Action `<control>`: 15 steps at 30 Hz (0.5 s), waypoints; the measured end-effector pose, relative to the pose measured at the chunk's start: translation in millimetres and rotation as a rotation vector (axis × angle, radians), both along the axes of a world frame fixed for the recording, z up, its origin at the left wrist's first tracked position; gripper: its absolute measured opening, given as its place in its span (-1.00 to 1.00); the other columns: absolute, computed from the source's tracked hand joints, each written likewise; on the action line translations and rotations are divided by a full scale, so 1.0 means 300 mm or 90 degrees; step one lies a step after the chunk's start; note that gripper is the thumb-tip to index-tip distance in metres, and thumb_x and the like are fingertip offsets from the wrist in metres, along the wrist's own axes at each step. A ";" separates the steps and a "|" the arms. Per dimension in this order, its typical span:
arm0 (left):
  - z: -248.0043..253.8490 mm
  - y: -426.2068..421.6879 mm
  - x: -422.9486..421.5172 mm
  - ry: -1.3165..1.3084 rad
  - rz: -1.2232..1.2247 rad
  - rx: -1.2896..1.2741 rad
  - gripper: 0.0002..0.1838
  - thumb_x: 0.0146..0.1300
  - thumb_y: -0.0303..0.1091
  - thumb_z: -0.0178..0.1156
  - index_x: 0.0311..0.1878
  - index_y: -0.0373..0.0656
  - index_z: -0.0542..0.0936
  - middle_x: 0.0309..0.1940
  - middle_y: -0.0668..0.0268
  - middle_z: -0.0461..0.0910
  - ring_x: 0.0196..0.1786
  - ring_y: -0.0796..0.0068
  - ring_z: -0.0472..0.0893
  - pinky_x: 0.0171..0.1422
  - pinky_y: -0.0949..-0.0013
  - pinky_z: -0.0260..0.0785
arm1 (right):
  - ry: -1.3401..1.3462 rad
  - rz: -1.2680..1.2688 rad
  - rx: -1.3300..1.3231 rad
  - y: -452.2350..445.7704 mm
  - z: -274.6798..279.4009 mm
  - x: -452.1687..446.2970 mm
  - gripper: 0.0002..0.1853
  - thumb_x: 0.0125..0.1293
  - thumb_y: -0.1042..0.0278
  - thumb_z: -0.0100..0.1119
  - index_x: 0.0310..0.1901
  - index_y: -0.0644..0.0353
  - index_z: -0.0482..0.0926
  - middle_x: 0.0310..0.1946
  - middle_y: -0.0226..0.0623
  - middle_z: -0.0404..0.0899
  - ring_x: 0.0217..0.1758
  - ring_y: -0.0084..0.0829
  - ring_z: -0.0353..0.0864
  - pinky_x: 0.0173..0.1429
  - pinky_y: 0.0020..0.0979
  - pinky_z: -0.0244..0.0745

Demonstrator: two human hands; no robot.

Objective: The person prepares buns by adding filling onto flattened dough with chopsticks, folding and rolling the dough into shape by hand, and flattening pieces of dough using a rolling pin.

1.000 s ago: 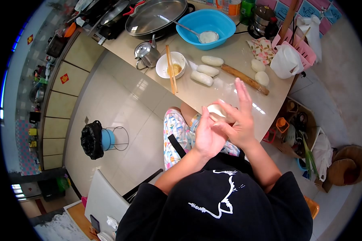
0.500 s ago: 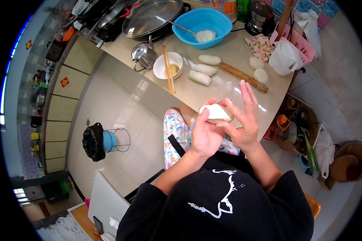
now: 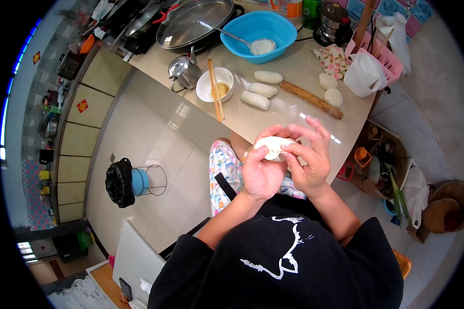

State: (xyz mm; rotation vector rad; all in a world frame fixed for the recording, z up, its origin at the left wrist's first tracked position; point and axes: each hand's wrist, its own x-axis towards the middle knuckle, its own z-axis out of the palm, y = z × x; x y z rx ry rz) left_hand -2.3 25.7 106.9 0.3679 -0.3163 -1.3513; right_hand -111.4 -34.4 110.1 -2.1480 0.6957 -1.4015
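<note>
A white piece of dough [image 3: 273,147] is held between both hands above the counter's front edge. My left hand [image 3: 263,172] cups it from the left, thumb on its near side. My right hand [image 3: 310,160] pinches its right side with thumb and fingers. Beyond the hands, a wooden rolling pin [image 3: 312,100] lies slanting on the counter. Three long dough rolls, the nearest one [image 3: 255,100] among them, lie left of the pin. Two rounder dough pieces, one of them [image 3: 333,97] nearer the edge, lie right of it.
A white bowl [image 3: 215,85] with chopsticks across it stands by a steel kettle [image 3: 184,72]. Behind are a blue basin [image 3: 259,32] with a ladle and a large lidded pan [image 3: 195,23]. A pink basket [image 3: 379,59] and white bag [image 3: 365,75] stand at the right.
The dough has come up between my hands and shows more fully. My right hand's raised fingers have bent down around it, and its thumb and fingers now pinch the dough's edge.
</note>
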 end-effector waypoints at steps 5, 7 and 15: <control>0.034 -0.004 -0.001 -0.008 0.022 0.034 -0.44 0.24 -0.15 0.00 0.26 -0.22 0.29 0.29 -0.08 0.30 0.36 0.01 0.29 0.45 0.05 0.14 | -0.065 -0.024 0.031 0.007 0.036 0.027 -0.75 -0.12 0.54 0.39 -0.30 0.12 0.71 0.21 -0.01 0.43 0.37 0.02 0.23 0.36 -0.09 0.17; 0.017 -0.003 -0.003 -0.015 0.003 -0.015 -0.43 0.23 -0.16 0.00 0.27 -0.23 0.28 0.29 -0.08 0.30 0.36 0.00 0.29 0.45 0.04 0.13 | -0.055 -0.004 0.027 0.007 0.026 0.031 -0.72 -0.13 0.49 0.42 -0.28 0.11 0.73 0.24 0.00 0.40 0.39 0.04 0.20 0.37 -0.10 0.16; 0.003 0.005 0.007 -0.024 0.001 0.024 -0.48 0.28 -0.18 -0.02 0.28 -0.15 0.34 0.31 -0.06 0.29 0.37 0.00 0.28 0.47 0.02 0.09 | 0.012 0.035 0.013 -0.016 0.039 0.013 -0.66 -0.14 0.41 0.46 -0.22 0.06 0.73 0.32 0.01 0.31 0.45 0.06 0.11 0.41 -0.06 0.08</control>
